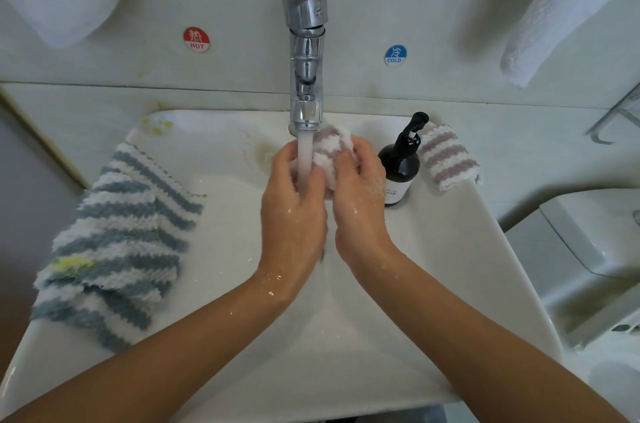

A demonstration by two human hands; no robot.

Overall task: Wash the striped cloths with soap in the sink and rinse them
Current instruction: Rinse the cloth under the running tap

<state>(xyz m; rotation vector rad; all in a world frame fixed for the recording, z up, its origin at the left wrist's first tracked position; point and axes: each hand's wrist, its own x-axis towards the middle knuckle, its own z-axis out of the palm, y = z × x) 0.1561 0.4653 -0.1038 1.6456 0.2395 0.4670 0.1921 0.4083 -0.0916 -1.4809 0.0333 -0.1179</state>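
step: rinse/scrub of the pink striped cloth (330, 148), bunched up under the running water (305, 159) from the tap (306, 51). Suds on both hands, so I'd say soap is already on and it's being worked or flushed out; can't tell which.

left hand (294, 207): fingers curled round the left side of the bunched cloth, stream hitting right at its thumb.

right hand (360, 194): also closed round the cloth, from the right; foam on the knuckles.

cloth location: held over the sink (450, 249) basin, just below the spout, not resting on the basin.

other cloths: blue striped cloth (117, 242) draped over the left rim, yellow stain visible, looks untouched. Second pink striped cloth (448, 157) on the right rim behind the soap bottle (400, 162); washed or not, can't tell.

progress: early to middle, at my guess; one cloth in hand, at least one waiting.

next: keep squeezing under the stream until the foam is gone, wring it, park it on the rim. Then take the blue one, which needs a free hand for the pump.

risk: bottle stands just beside the right hand; easy to knock.
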